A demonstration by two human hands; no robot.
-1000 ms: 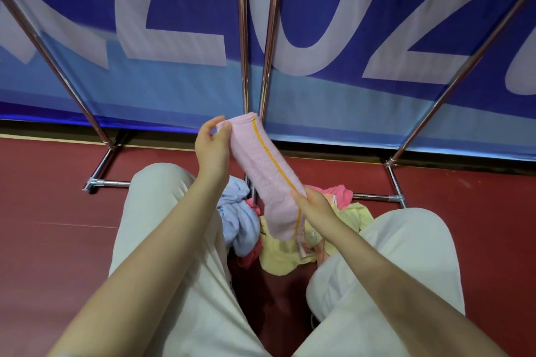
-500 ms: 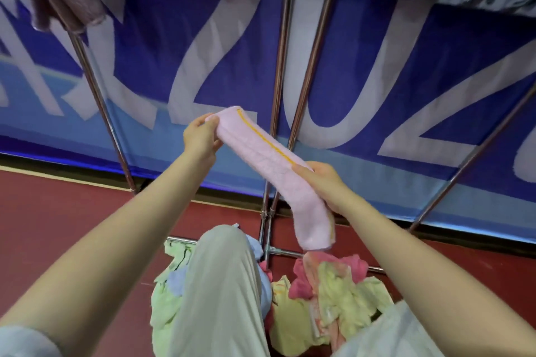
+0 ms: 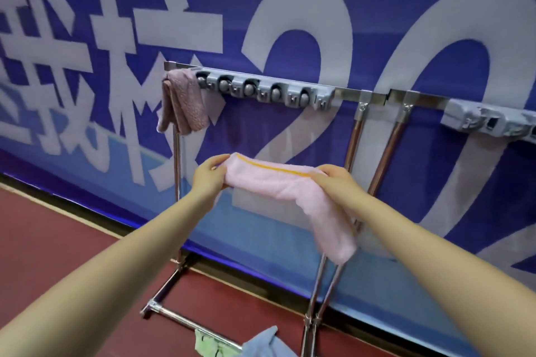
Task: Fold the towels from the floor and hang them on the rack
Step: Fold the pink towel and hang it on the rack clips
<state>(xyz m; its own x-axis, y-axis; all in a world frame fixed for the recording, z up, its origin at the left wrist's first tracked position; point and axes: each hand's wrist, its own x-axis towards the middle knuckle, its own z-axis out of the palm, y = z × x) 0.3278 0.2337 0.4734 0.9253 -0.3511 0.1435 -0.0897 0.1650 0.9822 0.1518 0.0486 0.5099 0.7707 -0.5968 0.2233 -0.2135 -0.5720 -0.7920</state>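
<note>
A folded pink towel [image 3: 278, 191] with a yellow stripe is stretched between my hands at chest height, in front of the metal rack [image 3: 348, 95]. My left hand [image 3: 208, 174] pinches its left end. My right hand [image 3: 333, 180] grips it near the middle, and the free right end droops down. The rack's top bar carries a row of grey clips [image 3: 261, 91]. A mauve towel [image 3: 182, 101] hangs folded at the bar's left end, above and left of my hands.
A second grey clip block [image 3: 490, 122] sits on the rack bar at the right. A blue banner with white lettering [image 3: 290, 23] backs the rack. A green towel [image 3: 206, 345] and a blue towel [image 3: 261, 345] lie on the red floor by the rack's base bar.
The view has risen from my knees and the floor pile to the rack's top bar. Both hands have lifted the pink towel and turned it from slanted to nearly level.
</note>
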